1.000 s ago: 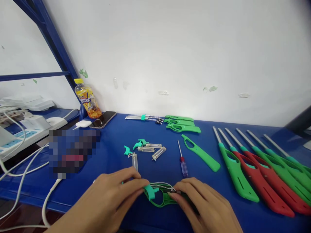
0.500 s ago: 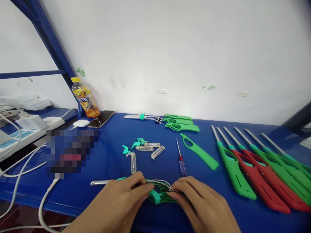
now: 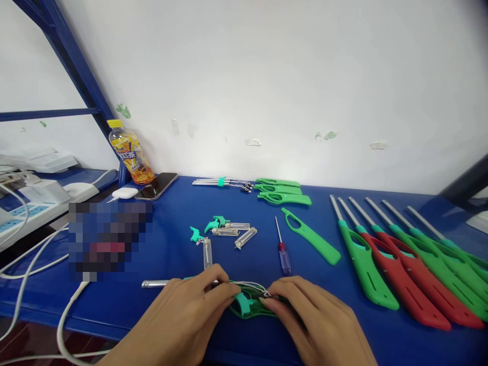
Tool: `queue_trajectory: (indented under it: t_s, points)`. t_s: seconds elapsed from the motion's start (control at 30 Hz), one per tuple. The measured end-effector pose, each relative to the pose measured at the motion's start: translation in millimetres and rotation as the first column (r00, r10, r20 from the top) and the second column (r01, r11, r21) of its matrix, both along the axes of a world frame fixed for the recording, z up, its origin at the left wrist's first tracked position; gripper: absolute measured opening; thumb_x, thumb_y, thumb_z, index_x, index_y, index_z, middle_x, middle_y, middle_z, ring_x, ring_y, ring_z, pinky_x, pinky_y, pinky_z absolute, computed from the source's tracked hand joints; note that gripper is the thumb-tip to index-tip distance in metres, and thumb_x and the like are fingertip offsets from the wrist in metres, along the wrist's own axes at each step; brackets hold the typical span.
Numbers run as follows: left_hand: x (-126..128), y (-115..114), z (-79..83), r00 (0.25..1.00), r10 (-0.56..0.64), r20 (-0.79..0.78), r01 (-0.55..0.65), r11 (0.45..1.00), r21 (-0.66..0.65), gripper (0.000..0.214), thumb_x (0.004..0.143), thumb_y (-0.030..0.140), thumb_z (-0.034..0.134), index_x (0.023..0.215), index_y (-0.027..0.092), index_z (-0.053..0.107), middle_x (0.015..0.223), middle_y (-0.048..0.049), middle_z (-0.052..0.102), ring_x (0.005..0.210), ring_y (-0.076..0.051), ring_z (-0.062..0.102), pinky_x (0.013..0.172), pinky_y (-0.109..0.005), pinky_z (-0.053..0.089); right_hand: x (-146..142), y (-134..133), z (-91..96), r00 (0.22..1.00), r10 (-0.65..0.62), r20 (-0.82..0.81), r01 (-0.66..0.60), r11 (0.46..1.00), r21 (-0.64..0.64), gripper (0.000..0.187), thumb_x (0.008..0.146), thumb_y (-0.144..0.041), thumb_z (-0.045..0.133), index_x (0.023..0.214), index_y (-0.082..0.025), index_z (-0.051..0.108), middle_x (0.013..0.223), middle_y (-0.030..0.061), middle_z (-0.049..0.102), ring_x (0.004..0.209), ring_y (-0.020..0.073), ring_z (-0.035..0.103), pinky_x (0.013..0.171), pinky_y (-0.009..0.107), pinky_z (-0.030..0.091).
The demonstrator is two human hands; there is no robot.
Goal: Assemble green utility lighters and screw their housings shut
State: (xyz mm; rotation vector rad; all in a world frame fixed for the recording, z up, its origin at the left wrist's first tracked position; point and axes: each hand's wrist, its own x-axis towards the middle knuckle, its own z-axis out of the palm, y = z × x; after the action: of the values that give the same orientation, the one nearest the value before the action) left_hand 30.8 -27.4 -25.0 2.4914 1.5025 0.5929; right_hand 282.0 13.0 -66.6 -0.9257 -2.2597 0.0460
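Note:
An open green half-shell of a long-nosed lighter [image 3: 263,311] lies at the table's front edge between my hands. Its metal tube [image 3: 154,283] sticks out to the left. My left hand [image 3: 190,312] is closed on the shell's neck, fingertips beside the teal trigger [image 3: 244,304]. White wires [image 3: 249,283] run along the shell toward my right hand [image 3: 318,315], which pinches a dark part at their end, mostly hidden by the fingers. Beyond lie clear fuel tanks [image 3: 246,237], loose teal triggers [image 3: 195,234] and a screwdriver [image 3: 284,258].
Green half-shells [image 3: 316,239] lie past the screwdriver and at the back, beside metal tubes with wires [image 3: 213,182]. Several assembled lighters [image 3: 368,269] line the right. At left are a drink bottle [image 3: 131,155], a phone [image 3: 157,186], a power strip [image 3: 41,208] and cables.
Both hands keep nearly the same grip, with small finger shifts at the trigger and wire end. The whole view has slid slightly.

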Motion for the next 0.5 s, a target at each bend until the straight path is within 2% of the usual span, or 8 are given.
queue_trajectory:
  t_s: [0.2,0.5]
  points:
    - [0.7,2.6,0.5,1.000,0.018,-0.010,-0.017,0.999,0.035,0.031,0.110,0.019,0.044,0.117,0.030,0.073,0.103,-0.0032,0.074,0.075,-0.016,0.074,0.073,-0.023,0.060,0.8,-1.3,-0.9,1.000,-0.006,-0.017,0.005,1.000,-0.024,0.014,0.112,-0.034,0.053,0.108,-0.029,0.065,0.096,-0.0027,0.078,0.072,0.0172,0.076,0.070,0.028,0.059]
    - [3.7,5.2,1.6,1.000,0.019,0.018,-0.020,0.995,0.094,0.032,0.111,0.021,0.042,0.105,0.025,0.074,0.093,-0.0032,0.072,0.073,-0.015,0.073,0.072,-0.022,0.060,0.5,-1.7,0.1,1.000,0.003,-0.007,-0.004,0.999,-0.035,0.021,0.113,-0.037,0.050,0.105,-0.028,0.068,0.097,-0.0004,0.078,0.074,0.0170,0.076,0.072,0.027,0.058]
